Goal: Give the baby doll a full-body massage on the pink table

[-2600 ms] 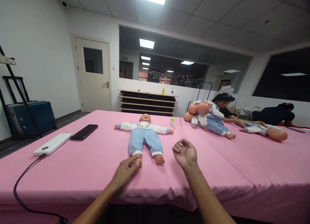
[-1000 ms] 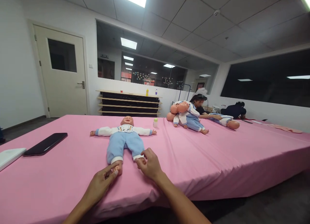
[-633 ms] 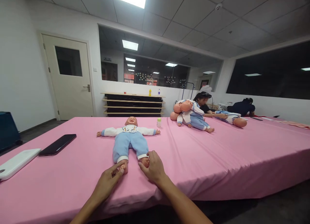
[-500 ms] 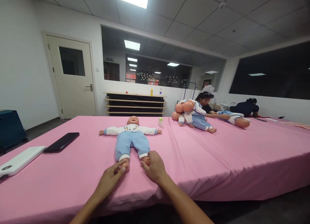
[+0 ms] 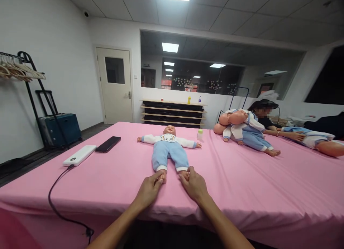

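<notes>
A baby doll in a white top and light blue trousers lies on its back on the pink-covered table, arms spread and head away from me. My left hand is closed at the doll's bare foot on the left, thumb and fingers pinching around it. Around the other foot, my right hand is closed in the same way, its fingers partly hiding the foot. Just beyond the doll's arm on the right stands a small bottle with a green cap.
A dark phone and a white power bank with a black cable lie to the left. Several dolls are piled at right. Behind them a person handles another doll. A blue suitcase stands on the floor.
My view has turned left, so the scene sits farther right and the suitcase and clothes rack show more. Both hands stay at the doll's feet.
</notes>
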The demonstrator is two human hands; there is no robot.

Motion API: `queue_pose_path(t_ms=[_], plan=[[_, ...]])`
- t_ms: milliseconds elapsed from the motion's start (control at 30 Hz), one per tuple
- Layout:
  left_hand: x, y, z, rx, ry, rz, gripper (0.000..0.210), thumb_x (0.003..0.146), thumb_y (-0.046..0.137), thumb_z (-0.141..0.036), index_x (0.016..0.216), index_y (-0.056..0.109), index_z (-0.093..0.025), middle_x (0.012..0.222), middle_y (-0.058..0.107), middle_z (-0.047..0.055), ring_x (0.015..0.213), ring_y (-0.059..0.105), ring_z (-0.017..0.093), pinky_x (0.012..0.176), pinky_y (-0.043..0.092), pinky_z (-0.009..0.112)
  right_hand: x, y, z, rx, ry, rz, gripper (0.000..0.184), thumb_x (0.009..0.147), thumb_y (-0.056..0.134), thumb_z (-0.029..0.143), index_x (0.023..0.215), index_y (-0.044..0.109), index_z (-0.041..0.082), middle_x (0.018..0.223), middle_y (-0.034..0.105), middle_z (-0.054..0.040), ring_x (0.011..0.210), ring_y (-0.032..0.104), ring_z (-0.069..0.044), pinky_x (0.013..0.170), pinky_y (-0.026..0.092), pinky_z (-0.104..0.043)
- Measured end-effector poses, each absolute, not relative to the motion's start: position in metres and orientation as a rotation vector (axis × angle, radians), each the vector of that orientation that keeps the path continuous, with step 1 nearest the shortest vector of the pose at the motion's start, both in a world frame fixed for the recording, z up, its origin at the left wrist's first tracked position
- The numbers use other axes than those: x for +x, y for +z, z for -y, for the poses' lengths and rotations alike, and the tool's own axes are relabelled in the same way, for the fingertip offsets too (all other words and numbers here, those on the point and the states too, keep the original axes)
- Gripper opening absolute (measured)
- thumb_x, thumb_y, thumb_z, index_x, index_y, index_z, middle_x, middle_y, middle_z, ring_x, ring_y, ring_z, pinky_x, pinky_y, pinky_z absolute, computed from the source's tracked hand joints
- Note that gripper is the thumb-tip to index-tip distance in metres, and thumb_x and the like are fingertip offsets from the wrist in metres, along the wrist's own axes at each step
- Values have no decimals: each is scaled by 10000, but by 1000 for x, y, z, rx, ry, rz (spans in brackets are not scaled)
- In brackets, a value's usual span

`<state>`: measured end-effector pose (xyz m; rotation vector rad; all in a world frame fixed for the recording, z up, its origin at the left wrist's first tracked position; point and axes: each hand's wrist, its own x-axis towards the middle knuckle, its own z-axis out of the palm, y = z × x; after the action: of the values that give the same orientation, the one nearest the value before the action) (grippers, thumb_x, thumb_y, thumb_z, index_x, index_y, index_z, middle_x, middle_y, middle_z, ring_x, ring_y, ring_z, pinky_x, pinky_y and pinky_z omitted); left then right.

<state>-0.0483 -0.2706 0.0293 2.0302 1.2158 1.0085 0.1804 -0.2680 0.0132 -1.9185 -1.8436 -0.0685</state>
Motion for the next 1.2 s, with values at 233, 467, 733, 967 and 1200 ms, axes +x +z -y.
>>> queue_pose_path(t_ms=[233,467,733,967,1200], plan=[[-46,36,276,2110,1014,-1180,296,919,342,-256,918,631,-192,772,634,16,719,576,143,697,405,225,180,15,268,-1986,-119,1850,395,897,457,591,910,512,200,867,667,-61,739,630,-208,576,272,-261],[-46,32,275,2026,973,-1295,342,861,469,-305,1139,646,-212,745,649,-2,670,570,145,630,385,228,180,16,267,-2013,-85,1849,550,925,335,635,881,637,177,840,684,-95,743,641,-219,614,338,-279],[-51,28,269,2298,713,-1580,411,890,443,-385,1257,577,-258,799,687,45,725,624,193,638,364,257,180,20,270,-1993,-12,1883,654,933,288,651,800,707,166,810,702,-124,743,662,-219,636,379,-272],[-44,33,261,2598,462,-1769,581,910,350,-518,1401,414,-214,1001,664,128,852,635,253,732,413,327,183,16,269,-1916,-88,1935,697,965,182,615,746,698,200,770,702,-87,682,650,-201,598,350,-267],[-29,40,255,2618,388,-1694,544,893,395,-494,1379,458,-257,1074,668,124,964,608,290,778,425,358,180,21,274,-1895,-120,1927,614,983,237,524,728,687,191,760,706,-81,691,655,-193,612,357,-257]])
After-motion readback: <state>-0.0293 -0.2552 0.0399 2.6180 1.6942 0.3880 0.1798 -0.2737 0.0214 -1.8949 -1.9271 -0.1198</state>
